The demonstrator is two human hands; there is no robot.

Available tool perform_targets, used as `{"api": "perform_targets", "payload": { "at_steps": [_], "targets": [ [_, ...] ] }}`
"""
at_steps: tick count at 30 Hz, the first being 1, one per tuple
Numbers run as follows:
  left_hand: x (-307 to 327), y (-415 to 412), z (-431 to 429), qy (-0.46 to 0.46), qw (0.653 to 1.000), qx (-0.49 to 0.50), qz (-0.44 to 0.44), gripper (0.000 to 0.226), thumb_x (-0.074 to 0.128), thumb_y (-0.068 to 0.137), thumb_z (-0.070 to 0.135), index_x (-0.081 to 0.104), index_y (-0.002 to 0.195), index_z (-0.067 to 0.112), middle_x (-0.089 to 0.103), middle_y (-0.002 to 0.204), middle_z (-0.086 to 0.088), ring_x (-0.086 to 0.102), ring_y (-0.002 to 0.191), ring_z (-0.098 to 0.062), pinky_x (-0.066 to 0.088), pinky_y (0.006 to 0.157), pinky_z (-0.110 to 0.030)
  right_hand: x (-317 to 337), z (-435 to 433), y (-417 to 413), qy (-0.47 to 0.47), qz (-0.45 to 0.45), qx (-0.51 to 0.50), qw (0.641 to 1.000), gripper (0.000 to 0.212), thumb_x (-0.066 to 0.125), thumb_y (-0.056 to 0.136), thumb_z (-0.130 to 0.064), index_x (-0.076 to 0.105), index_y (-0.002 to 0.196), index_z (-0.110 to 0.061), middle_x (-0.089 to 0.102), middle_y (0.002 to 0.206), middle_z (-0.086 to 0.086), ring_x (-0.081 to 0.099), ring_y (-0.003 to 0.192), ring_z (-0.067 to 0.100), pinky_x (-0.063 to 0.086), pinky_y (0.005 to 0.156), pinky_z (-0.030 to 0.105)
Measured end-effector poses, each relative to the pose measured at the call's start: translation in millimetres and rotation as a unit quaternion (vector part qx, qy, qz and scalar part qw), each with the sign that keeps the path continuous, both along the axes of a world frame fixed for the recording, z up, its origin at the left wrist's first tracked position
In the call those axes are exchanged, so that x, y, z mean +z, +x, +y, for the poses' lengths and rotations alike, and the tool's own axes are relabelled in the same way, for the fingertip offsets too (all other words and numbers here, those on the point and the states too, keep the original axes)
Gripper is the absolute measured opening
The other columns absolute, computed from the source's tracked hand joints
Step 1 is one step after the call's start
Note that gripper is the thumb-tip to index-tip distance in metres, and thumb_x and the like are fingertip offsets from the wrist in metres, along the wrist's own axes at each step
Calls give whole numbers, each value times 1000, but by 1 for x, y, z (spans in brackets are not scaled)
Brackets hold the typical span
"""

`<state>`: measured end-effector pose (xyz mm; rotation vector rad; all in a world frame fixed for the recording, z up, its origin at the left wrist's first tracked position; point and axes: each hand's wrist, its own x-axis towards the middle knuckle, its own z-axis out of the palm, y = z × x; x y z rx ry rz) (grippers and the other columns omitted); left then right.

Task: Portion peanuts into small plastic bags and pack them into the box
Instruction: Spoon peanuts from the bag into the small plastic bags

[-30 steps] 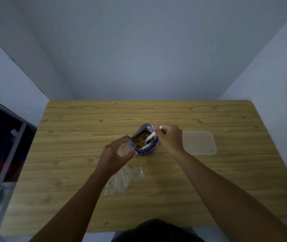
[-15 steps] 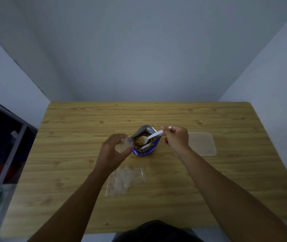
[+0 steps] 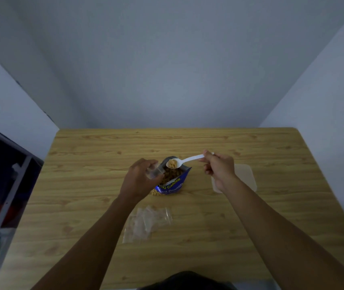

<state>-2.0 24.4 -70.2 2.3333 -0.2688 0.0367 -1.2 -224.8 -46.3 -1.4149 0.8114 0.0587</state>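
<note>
Dim, even light with a cool grey cast, walls [image 3: 171, 59] darkening toward the corners, only soft shadows on the wooden table [image 3: 282, 216], wide-angle bending of the table edges, slightly soft detail, left margin murky.

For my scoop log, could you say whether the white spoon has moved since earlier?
Yes. The white spoon rose out of the peanut bag and now sits above its mouth, loaded.

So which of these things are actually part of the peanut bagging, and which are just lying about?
Part of the job: peanut pouch, white spoon in the right hand, small bag in the left hand, spare bags, clear box.
Just lying about: shelf frame left of the table.
</note>
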Motion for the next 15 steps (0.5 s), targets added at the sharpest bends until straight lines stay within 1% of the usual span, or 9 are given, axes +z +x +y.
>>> {"api": "perform_targets", "payload": {
  "at_steps": [3, 5, 7, 9, 11, 12, 13, 15],
  "targets": [
    [1, 3, -5, 4, 1000, -7, -9, 44, 83, 72, 29, 71, 111, 15, 66, 93, 3, 59, 86, -16, 51, 77, -34, 15, 2, 6, -35, -35, 26, 998, 16, 71, 94, -21, 73, 87, -7, 78, 80, 11, 53, 46, 13, 44, 45, 26],
    [4, 5, -10, 11, 1000, -13, -19, 45, 83, 71, 34, 71, 111, 18, 69, 92, 5, 60, 85, -15, 49, 76, -32, 24, 6, 10, -73, -65, 56, 994, 18, 72, 94, -22, 75, 83, -9, 78, 78, 10, 53, 43, 13, 44, 45, 26],
    [8, 8, -16, 5, 999, -21, -25, 47, 81, 70, 43, 73, 110, 21, 72, 89, 9, 63, 82, -12, 51, 77, -34, 31, 13, 12, -121, -104, 98, 982, 21, 72, 93, -25, 75, 78, -11, 77, 73, 8, 54, 42, 14, 44, 46, 27],
    [13, 9, -24, -20, 999, -22, -28, 44, 78, 69, 45, 75, 106, 20, 73, 84, 8, 65, 77, -11, 54, 76, -37, 39, 20, 12, -176, -150, 149, 961, 25, 72, 93, -27, 75, 74, -10, 73, 61, 3, 56, 40, 13, 44, 46, 25],
    [20, 8, -31, -63, 998, -15, -26, 29, 80, 73, 34, 75, 96, 18, 73, 79, 0, 67, 74, -18, 55, 71, -39, 49, 26, 11, -221, -192, 207, 933, 26, 73, 92, -28, 74, 73, -11, 64, 49, -3, 57, 39, 10, 44, 47, 23],
    [21, 8, -33, -83, 996, -8, -19, 22, 80, 75, 29, 75, 95, 19, 73, 80, -2, 68, 77, -20, 56, 70, -41, 53, 29, 10, -231, -213, 235, 920, 24, 74, 92, -28, 75, 74, -12, 62, 47, -5, 57, 39, 9, 45, 47, 24],
    [23, 7, -34, -99, 995, -1, -11, 21, 80, 77, 25, 76, 97, 20, 74, 83, -1, 68, 80, -18, 56, 71, -41, 57, 30, 9, -236, -233, 261, 907, 21, 75, 91, -27, 76, 77, -12, 61, 47, -8, 56, 40, 7, 45, 49, 25],
    [23, 5, -33, -109, 994, 14, -9, 29, 81, 78, 24, 75, 106, 18, 75, 91, 4, 69, 84, -10, 58, 75, -37, 62, 29, 9, -249, -267, 302, 881, 11, 75, 91, -24, 78, 84, -16, 61, 50, -16, 54, 43, 3, 43, 49, 25]
  ]
}}
